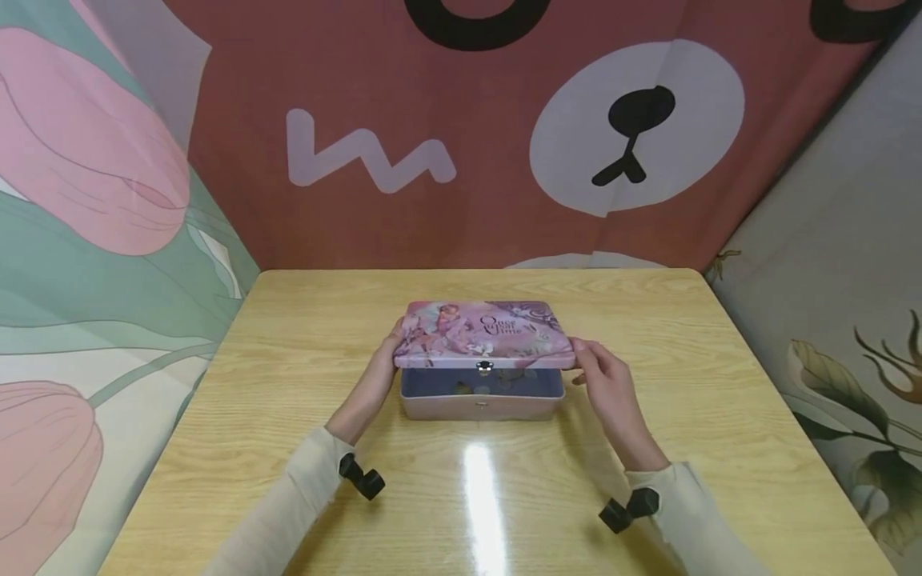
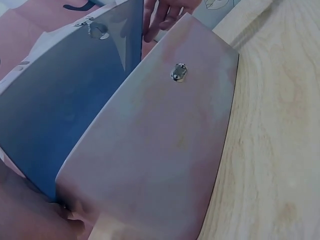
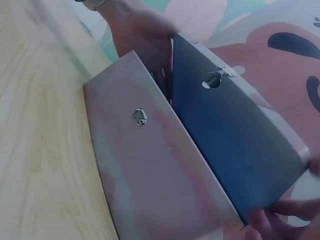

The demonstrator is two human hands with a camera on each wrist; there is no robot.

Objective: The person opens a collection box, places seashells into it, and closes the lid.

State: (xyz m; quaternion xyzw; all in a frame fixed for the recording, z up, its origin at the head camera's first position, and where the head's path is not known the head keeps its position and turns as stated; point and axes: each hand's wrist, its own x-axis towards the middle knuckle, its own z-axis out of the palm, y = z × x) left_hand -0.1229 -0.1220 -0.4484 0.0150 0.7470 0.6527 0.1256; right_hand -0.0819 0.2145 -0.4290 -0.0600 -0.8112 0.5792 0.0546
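Observation:
A pink tin box (image 1: 479, 409) stands on the table with its hinged lid (image 1: 461, 332) partly raised. The lid bears a fairy picture and the words "Once upon a time". At its left edge my left hand (image 1: 370, 388) holds the lid. My right hand (image 1: 611, 388) pinches the lid's front right corner between thumb and fingers. A metal clasp (image 3: 214, 80) hangs from the lid's front edge, and a small catch plate (image 2: 178, 73) sits on the box front. Inside the blue-lined box, small coin-like pieces (image 1: 463, 388) show below the lid.
The box stands on a light wood table (image 1: 288, 384), near the middle. Behind rises a reddish curtain (image 1: 360, 224) with a bear print; flowered cloth (image 1: 94, 320) hangs on the left and more on the right. Each wrist wears a small black camera mount (image 1: 362, 478).

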